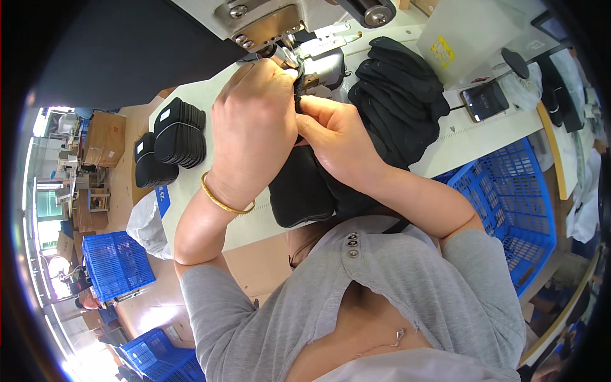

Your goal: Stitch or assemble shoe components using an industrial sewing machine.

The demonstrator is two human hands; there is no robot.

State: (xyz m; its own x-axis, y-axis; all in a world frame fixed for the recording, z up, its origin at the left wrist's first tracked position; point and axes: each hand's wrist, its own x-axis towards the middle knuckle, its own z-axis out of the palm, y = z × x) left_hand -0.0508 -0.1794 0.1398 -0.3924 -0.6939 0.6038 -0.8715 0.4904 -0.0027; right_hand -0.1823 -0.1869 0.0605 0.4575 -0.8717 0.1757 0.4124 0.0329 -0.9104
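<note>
Both hands meet just below the presser foot area of a sewing machine (273, 32). My left hand (254, 118), a gold bangle on its wrist, is closed with its fingers at a black fabric piece (298, 89). My right hand (337, 134) pinches the same piece from the other side, thumb against fingers. Only a narrow edge of the piece shows between the hands; the needle is hidden. Under my wrists, more rounded black fabric pieces (299, 194) lie at the table's near edge. Right of the machine, a loose pile of black fabric pieces (401, 95) fans out.
Tied bundles of black pieces (180, 135) stand on the white table (242, 232) at left. A dark phone (484, 102) lies at the far right. Beside the table is a blue plastic crate (509, 197); another blue crate (118, 264) is on the left.
</note>
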